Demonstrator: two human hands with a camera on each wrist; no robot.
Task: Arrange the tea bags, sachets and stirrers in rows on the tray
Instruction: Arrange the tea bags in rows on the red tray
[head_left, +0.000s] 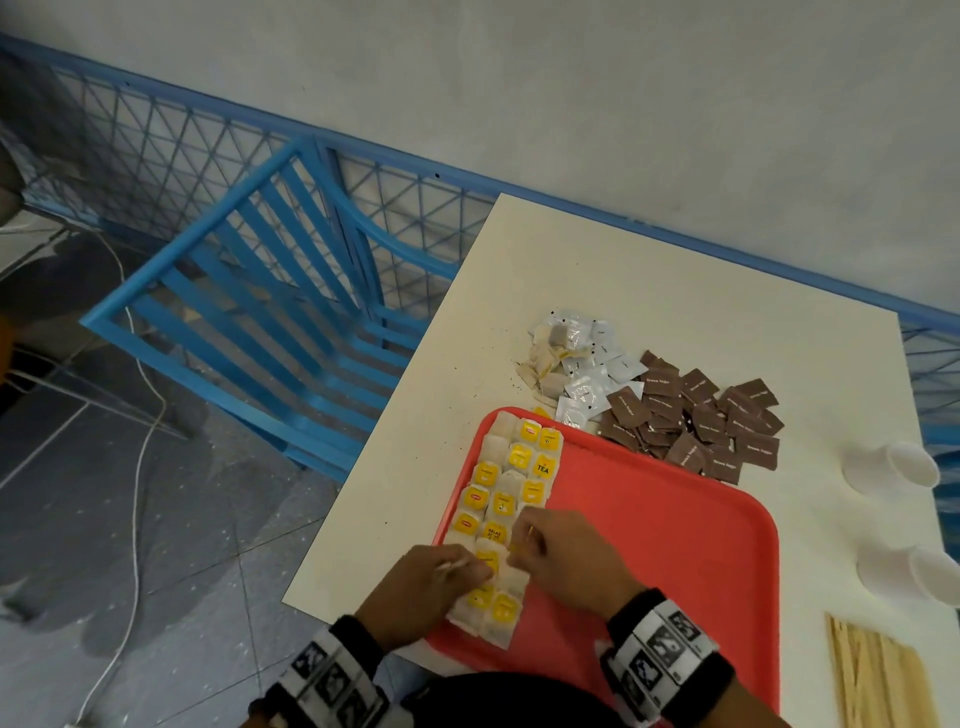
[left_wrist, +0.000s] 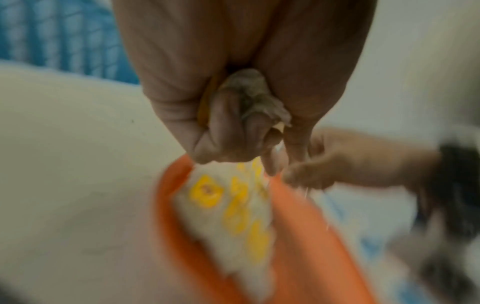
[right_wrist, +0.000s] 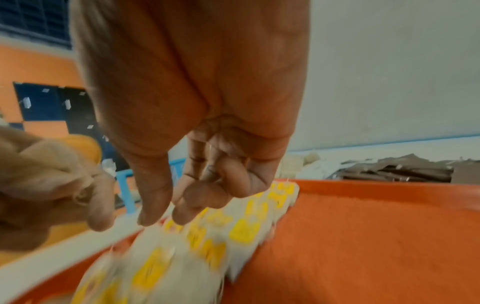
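Tea bags (head_left: 511, 467) with yellow tags lie in three rows along the left side of the red tray (head_left: 649, 545). Both hands hover over the near end of these rows. My left hand (head_left: 475, 571) has its fingers curled round a crumpled grey tea bag (left_wrist: 257, 96). My right hand (head_left: 519, 551) points thumb and forefinger down onto a tea bag in the rows (right_wrist: 244, 230), pinching at it, with a thin string beside the fingers. Behind the tray lie loose tea bags (head_left: 545, 364), white sachets (head_left: 587, 389) and brown sachets (head_left: 696, 421). Wooden stirrers (head_left: 872, 680) lie at the near right.
Two white cups (head_left: 893, 467) (head_left: 919, 571) lie on their sides at the right edge of the cream table (head_left: 597, 270). A blue slatted chair (head_left: 270, 291) stands left of the table, a blue mesh fence behind. The tray's right half is bare.
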